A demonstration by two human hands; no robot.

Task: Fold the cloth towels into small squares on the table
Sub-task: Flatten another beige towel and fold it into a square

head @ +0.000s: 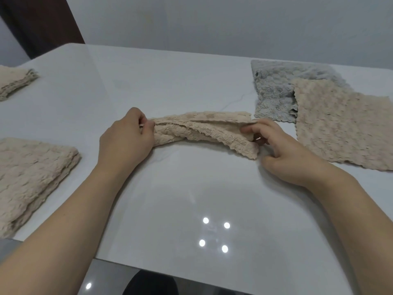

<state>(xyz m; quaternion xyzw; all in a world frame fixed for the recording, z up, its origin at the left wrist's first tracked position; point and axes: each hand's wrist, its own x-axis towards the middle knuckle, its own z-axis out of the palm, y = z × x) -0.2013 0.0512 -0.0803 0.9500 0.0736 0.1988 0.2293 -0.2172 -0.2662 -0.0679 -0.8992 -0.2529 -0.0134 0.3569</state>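
A beige cloth towel (202, 129) lies stretched across the middle of the white table (191, 199), doubled over into a long narrow strip. My left hand (127, 135) pinches its left end, fingers curled round the cloth. At the right end, my right hand (280, 150) pinches the upper layer between thumb and fingers. The strip's near right corner droops onto the table.
A stack of folded beige towels (32, 177) sits at the near left, another folded beige pile (14, 81) at the far left. On the right lie a flat beige towel (344, 128) overlapping a flat grey towel (276, 92). The table's front edge runs close to my body.
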